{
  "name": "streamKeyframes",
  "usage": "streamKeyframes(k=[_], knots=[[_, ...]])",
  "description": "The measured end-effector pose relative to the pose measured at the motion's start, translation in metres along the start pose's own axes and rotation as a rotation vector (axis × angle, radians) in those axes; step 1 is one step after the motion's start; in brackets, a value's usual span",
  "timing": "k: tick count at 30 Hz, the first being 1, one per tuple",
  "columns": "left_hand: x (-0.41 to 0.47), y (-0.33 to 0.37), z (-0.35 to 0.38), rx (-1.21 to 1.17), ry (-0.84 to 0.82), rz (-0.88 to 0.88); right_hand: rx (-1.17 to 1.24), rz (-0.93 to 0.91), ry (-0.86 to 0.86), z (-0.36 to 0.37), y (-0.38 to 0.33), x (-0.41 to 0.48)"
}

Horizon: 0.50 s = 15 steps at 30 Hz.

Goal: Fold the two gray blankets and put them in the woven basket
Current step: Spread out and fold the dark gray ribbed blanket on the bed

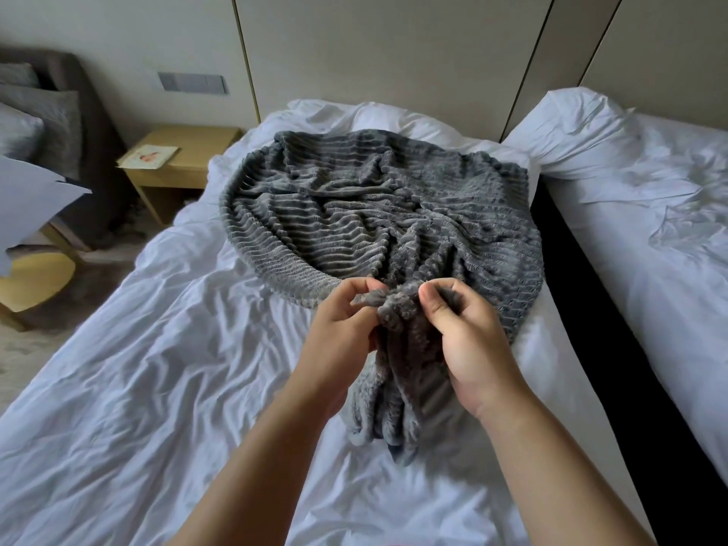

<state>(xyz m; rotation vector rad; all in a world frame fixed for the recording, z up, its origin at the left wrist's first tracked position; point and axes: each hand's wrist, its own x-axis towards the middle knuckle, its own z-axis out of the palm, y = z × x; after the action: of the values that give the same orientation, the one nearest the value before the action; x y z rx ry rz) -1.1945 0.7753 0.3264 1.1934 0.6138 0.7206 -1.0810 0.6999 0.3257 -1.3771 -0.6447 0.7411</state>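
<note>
Two grips closed: left hand (pixel 338 333), right hand (pixel 463 342) pinch bunched gray blanket (pixel 374 206) edge above bed (pixel 157 368).

Ribbed gray blanket (pixel 378 214), rumpled on bed, near edge bunched

At lower centre, bunched folds of the gray blanket (pixel 378 214) hide most fingers of the right hand (pixel 468 340) and the fingertips of the left hand (pixel 338 329). Upper left, the print on the card (pixel 150 155) is too small to read. The second bed (pixel 650 199) is cut off by the right edge.
</note>
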Motion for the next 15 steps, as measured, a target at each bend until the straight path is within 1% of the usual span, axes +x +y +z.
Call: streamKeyframes(k=[3,5,6,8,9,10,12,15], knots=[[-0.002,0.001,0.001,-0.023,-0.006,-0.010,-0.030,-0.003,0.027,-0.001,0.003,-0.001],[-0.004,0.001,0.001,0.008,-0.023,0.010,-0.058,-0.006,0.071,0.000,0.005,0.000],[-0.005,0.000,0.001,0.041,-0.039,0.028,-0.071,-0.001,0.089,0.001,0.006,0.000],[-0.004,-0.004,-0.002,0.184,-0.058,0.104,-0.081,0.018,0.089,0.003,0.008,0.001],[-0.003,-0.006,-0.004,0.246,-0.044,0.145,-0.087,0.020,0.080,0.004,0.010,0.001],[-0.001,-0.007,-0.006,0.275,-0.011,0.163,-0.114,0.006,0.080,0.005,0.012,0.001],[0.003,-0.009,-0.011,0.282,0.113,0.154,-0.194,-0.052,0.131,0.006,0.016,0.002],[0.011,-0.015,-0.022,0.211,0.328,0.081,-0.202,-0.161,0.297,0.008,0.019,-0.001]])
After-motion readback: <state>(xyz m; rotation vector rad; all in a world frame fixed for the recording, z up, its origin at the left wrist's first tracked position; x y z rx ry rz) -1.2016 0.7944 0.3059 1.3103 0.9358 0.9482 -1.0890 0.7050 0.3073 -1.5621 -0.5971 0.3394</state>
